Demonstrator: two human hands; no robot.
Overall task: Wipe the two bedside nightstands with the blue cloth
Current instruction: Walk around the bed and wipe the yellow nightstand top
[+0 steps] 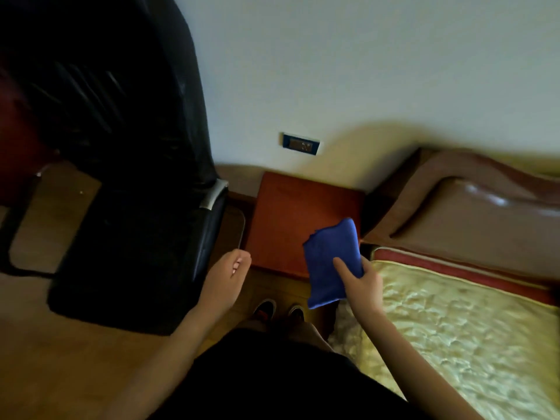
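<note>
A reddish-brown nightstand (291,213) stands against the wall between a black chair and the bed. My right hand (360,280) holds a folded blue cloth (330,259) above the nightstand's front right corner; the cloth hangs past the front edge. My left hand (227,274) is loosely curled, holding nothing, near the nightstand's front left corner. Only one nightstand is in view.
A black office chair (136,231) stands close on the left. The bed (454,316) with a pale quilted cover and brown pillow (472,213) lies on the right. A wall socket (301,144) sits above the nightstand. My shoes (278,310) stand on the wooden floor.
</note>
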